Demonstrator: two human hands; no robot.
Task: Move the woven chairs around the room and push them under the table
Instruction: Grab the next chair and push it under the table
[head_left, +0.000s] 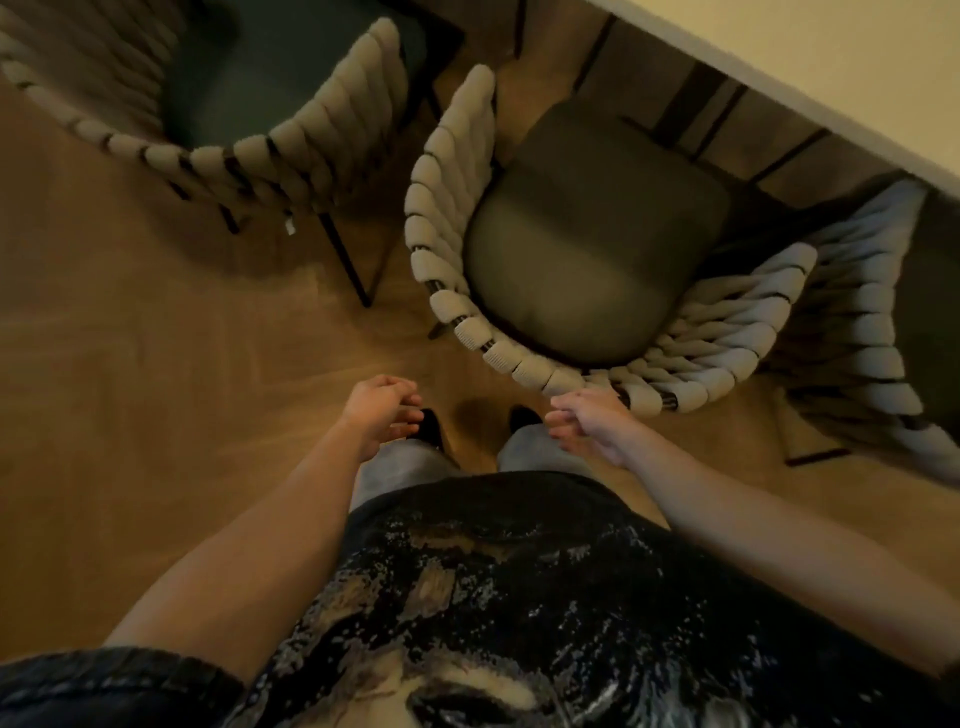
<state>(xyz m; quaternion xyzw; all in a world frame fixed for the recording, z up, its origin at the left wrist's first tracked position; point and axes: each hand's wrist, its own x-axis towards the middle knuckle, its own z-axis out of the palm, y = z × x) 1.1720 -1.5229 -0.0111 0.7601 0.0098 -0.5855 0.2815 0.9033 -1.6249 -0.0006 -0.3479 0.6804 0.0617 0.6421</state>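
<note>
Both bare forearms were held out forward and downward over the brown wooden floor (130, 364). The left hand (382, 415) was seen with its fingers loosely curled and turned inward, nothing being held in it. The right hand (587, 423) was likewise relaxed, fingers loosely bent and empty; its fingertips (563, 402) lay just beside the near rim of the middle chair's back, though whether the rim was touched could not be told.

The middle woven chair with thick pale rope wrapping and a dark olive cushioned seat (582, 249) was placed directly ahead and slightly right, its front pointed toward the pale-topped desk (831, 67) at the far right, with the seat's far edge near the desk's edge. A second woven rope chair with a dark seat (234, 130) was set at the far left, apart from the desk. A third woven rope chair (857, 322) was seen at the right, partly under the desk. A black patterned shirt (519, 597), grey trousers and dark shoes were visible below.
</note>
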